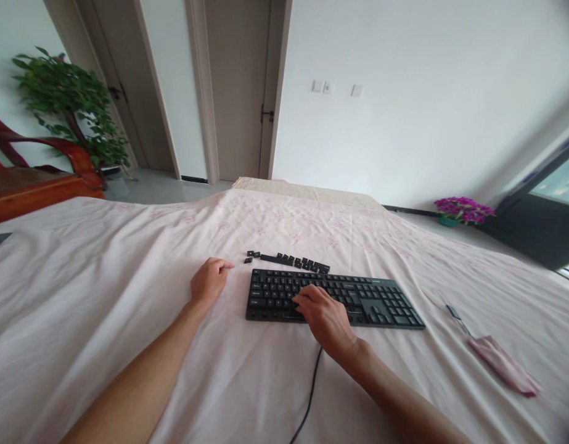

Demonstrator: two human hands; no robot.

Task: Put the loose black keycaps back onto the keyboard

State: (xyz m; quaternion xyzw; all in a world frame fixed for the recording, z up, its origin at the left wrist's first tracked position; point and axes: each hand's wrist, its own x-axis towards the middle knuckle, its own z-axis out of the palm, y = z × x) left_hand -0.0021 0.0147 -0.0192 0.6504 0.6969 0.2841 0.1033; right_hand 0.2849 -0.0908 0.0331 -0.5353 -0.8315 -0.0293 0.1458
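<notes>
A black keyboard lies on the pale pink flowered cloth. Over its lower middle, my right hand is bent with thumb and fingers drawn together at the bottom rows; whatever is between the fingertips is hidden. Along the bottom row, some key places show bare without caps. Just behind the keyboard's far edge lie several loose black keycaps and a long spacebar. Left of the keyboard, my left hand rests on the cloth, fingers mostly curled in, one fingertip pointing toward the loose caps. I see nothing in it.
From the keyboard's near side a black cable runs toward me. On the right lie a thin tool with a dark grip and a folded pink cloth. Beyond the covered surface stand a wooden chair, plants and doors.
</notes>
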